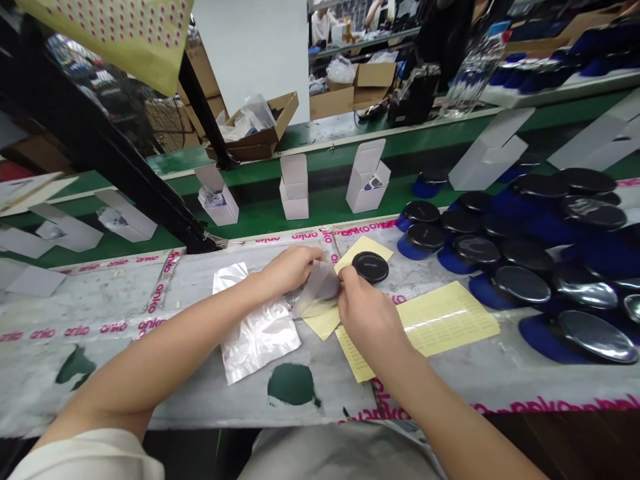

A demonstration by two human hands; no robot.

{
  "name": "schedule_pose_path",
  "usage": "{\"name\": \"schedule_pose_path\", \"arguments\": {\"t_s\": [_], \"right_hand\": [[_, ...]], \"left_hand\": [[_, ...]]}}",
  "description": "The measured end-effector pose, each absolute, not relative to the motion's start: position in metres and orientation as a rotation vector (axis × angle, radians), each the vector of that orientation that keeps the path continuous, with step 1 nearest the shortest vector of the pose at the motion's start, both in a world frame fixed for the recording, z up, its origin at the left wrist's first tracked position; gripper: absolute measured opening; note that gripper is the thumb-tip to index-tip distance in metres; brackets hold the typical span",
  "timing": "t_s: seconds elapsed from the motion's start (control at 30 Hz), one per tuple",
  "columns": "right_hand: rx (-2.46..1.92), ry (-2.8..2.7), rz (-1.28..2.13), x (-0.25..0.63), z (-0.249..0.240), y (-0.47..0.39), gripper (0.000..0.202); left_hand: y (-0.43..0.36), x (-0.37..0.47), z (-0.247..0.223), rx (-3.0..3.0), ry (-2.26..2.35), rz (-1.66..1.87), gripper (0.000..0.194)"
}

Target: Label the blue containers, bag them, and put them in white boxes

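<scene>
Between my two hands is a small translucent plastic bag (316,292), held above the table. My left hand (299,268) pinches its upper left side. The fingers of my right hand (364,305) are closed on its right edge. What lies inside the bag, if anything, I cannot make out. Just beyond my right hand, a black oval lid-like disc (371,265) rests on a yellow sheet (367,247). Yellow label sheets (447,317) spread under and to the right of my right hand. A shiny silvery-white pouch (260,340) lies flat below my left forearm.
Many blue containers with black oval tops (520,283) crowd the right side. Several open white boxes (294,197) stand along the green conveyor (325,177) at the back. A black slanted post (135,150) rises on the left. Pink-printed tape (93,330) crosses the grey table covering.
</scene>
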State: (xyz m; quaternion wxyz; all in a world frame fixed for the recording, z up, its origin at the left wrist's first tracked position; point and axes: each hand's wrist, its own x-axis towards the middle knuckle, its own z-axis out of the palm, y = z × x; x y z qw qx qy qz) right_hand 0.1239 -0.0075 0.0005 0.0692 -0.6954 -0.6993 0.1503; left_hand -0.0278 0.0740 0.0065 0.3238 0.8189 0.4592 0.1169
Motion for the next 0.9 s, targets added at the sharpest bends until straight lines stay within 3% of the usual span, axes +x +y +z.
{"name": "schedule_pose_path", "arguments": {"t_s": [0.2, 0.33, 0.4, 0.47, 0.6, 0.67, 0.8, 0.9], "right_hand": [[-1.846, -2.044, 0.339, 0.140, -0.018, -0.028, 0.022], [-1.319, -2.045, 0.227, 0.148, -0.028, -0.042, 0.031], [-1.254, -2.132, 0.335, 0.144, -0.032, -0.040, 0.045], [-1.268, -2.163, 0.499, 0.138, -0.033, -0.031, 0.055], [-1.379, -2.026, 0.799, 0.127, -0.026, -0.013, 0.060], [-1.435, -1.886, 0.880, 0.122, -0.019, -0.007, 0.058], [-1.469, -1.887, 0.825, 0.114, -0.010, 0.009, 0.057], [-1.440, -2.016, 0.724, 0.114, -0.002, 0.027, 0.045]], "left_hand": [[0.057, -0.050, 0.005, 2.160, 1.317, 0.443, 0.023], [0.037, -0.066, 0.012, 1.913, 1.186, 0.511, 0.046], [0.029, -0.069, 0.008, 1.901, 1.152, 0.410, 0.065], [0.025, -0.068, -0.001, 1.868, 1.144, 0.389, 0.070], [0.031, -0.066, -0.012, 1.609, 1.213, 0.579, 0.094], [0.034, -0.065, -0.009, 1.481, 1.227, 0.698, 0.089], [0.039, -0.063, 0.003, 1.459, 1.361, 0.777, 0.052], [0.042, -0.060, 0.009, 1.417, 1.331, 0.748, 0.044]]}}
